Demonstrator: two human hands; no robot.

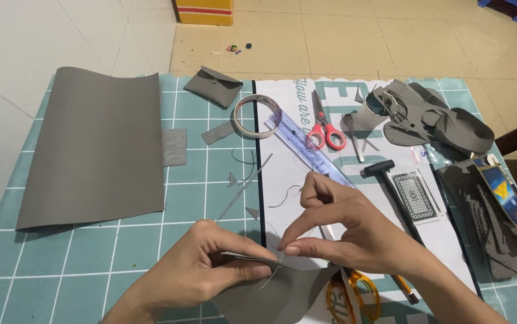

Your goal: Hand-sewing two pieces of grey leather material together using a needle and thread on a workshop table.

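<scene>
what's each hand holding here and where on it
The left hand pinches the grey leather piece at its top edge. The right hand pinches what looks like a needle at that same edge, thread trailing.

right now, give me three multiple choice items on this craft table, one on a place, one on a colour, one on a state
1. Where does the big grey sheet lie?
A. left side of the mat
B. on the floor
C. under the hammer

2. What colour are the handles of the scissors beside the ruler?
A. blue
B. red
C. green

3. What is the left hand doing?
A. resting flat and open
B. pinching a folded grey piece
C. lifting the tape roll

Key:
1 A, the big grey sheet covers the left part of the green mat.
2 B, the scissors next to the clear ruler have red handles.
3 B, the left hand pinches the grey piece while the right hand pulls a thread at its edge.
</scene>
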